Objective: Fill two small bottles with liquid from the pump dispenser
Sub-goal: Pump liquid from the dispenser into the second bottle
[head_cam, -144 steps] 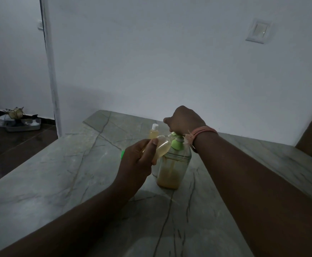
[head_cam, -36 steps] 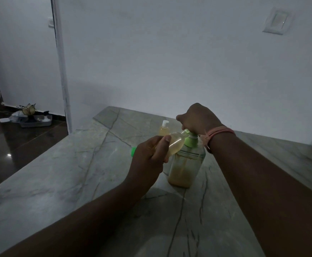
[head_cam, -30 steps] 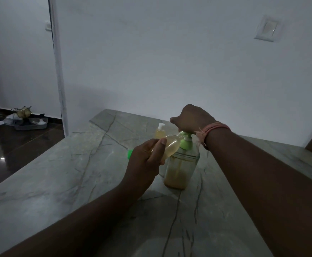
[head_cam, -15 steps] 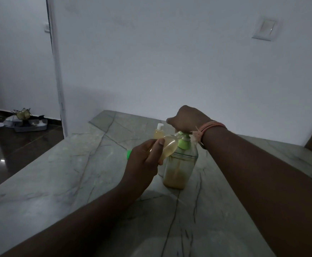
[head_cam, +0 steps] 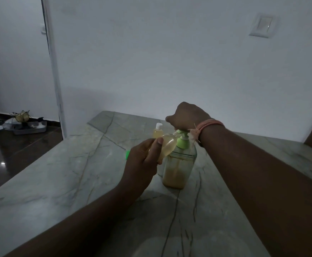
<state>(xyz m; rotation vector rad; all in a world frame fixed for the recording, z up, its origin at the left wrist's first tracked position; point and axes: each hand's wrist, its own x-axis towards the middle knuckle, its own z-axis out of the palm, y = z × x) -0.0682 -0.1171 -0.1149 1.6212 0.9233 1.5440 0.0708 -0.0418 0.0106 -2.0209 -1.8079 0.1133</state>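
Green cap [head_cam: 127, 155] lay loose on the table [head_cam: 62, 175], just left of and partly behind the left hand [head_cam: 142, 160]; liable to roll or be knocked off by any sideways sweep of that arm.

Left hand was clenched around the small bottle [head_cam: 167, 145], held tilted with its mouth at the spout of the pump dispenser [head_cam: 179, 162]. Contact between mouth and spout was hidden. Judged risk: a narrow mouth slightly off the spout would send liquid down the outside and onto the table. Bottle looked largely full of yellowish liquid; a further full stroke could overflow it. Wet plastic could slip in the grip.

Second small bottle [head_cam: 157, 131], capped in white and holding liquid, stood upright on the table just behind; vulnerable to a nudge on withdrawal.

Right hand [head_cam: 186, 115] was curled over the pump head and bearing on it. Off-centre pressure could tip the dispenser.
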